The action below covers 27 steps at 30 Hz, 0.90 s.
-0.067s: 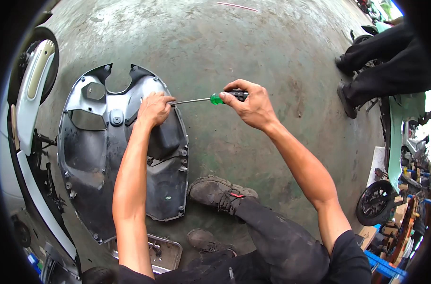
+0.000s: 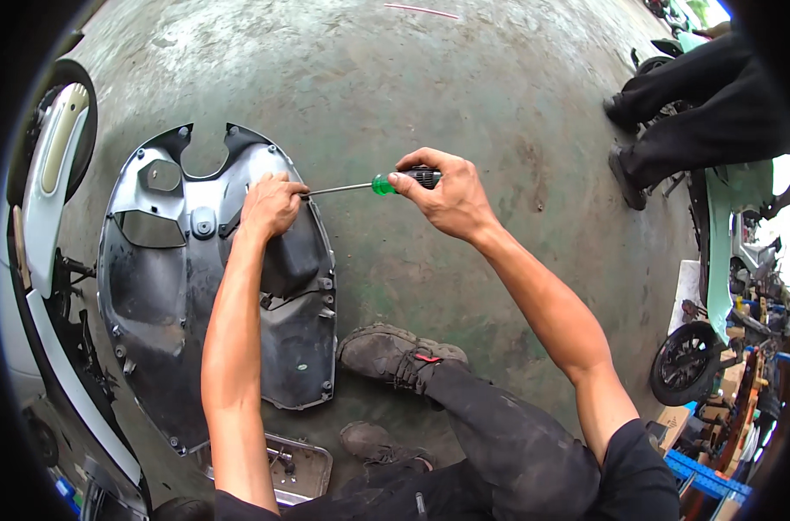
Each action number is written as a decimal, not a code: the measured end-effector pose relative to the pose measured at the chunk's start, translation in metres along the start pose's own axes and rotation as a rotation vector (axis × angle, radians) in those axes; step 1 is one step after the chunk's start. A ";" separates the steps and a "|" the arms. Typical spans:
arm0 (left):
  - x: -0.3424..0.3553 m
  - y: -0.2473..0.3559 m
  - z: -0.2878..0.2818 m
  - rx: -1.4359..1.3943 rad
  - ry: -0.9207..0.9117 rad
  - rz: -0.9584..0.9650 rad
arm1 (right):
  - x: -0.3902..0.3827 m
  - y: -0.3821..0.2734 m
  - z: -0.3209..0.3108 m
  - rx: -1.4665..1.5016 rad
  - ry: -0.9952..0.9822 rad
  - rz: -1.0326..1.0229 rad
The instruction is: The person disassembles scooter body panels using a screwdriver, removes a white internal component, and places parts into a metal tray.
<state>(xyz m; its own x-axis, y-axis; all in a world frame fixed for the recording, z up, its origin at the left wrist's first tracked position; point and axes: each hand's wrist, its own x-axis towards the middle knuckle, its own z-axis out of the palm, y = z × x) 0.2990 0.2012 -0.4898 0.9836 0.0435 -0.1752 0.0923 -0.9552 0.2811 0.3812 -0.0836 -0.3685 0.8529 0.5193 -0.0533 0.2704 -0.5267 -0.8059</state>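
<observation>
A large grey and black plastic scooter panel [image 2: 206, 286] lies on the floor to my left, ribs and mounting posts facing up. My left hand [image 2: 273, 206] is on its upper right part, fingers curled together near the edge; whatever may be between them is hidden. In my right hand [image 2: 451, 193], out over the floor to the right, is the green and black handle of a screwdriver [image 2: 343, 187]. Its metal shaft points left, almost level, and the tip ends at my left fingertips by the panel's edge, where I cannot make it out.
A metal tray [image 2: 311, 464] with small parts sits below the panel, partly behind my left forearm. White vehicle bodywork [image 2: 52, 204] stands at far left. Another person's dark-trousered legs [image 2: 703, 122] are at upper right, above a black wheel [image 2: 686, 363] and a blue rack [image 2: 707, 476].
The whole scene has shifted slightly left in view. My hands, the screwdriver and the panel keep about the same places relative to one another.
</observation>
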 end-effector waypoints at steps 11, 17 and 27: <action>0.009 0.008 0.000 0.029 0.046 0.032 | -0.004 0.004 -0.004 0.017 0.090 -0.097; 0.005 0.001 0.011 -0.041 0.128 0.023 | -0.012 -0.008 0.001 -0.129 0.014 -0.262; 0.003 0.009 0.007 -0.071 0.103 -0.010 | -0.012 -0.023 -0.011 -0.094 -0.126 0.273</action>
<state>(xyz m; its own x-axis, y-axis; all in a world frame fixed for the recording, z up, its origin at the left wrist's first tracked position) 0.3019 0.1904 -0.4946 0.9929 0.0863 -0.0817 0.1095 -0.9315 0.3468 0.3700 -0.0852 -0.3425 0.8389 0.4268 -0.3376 0.0844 -0.7150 -0.6940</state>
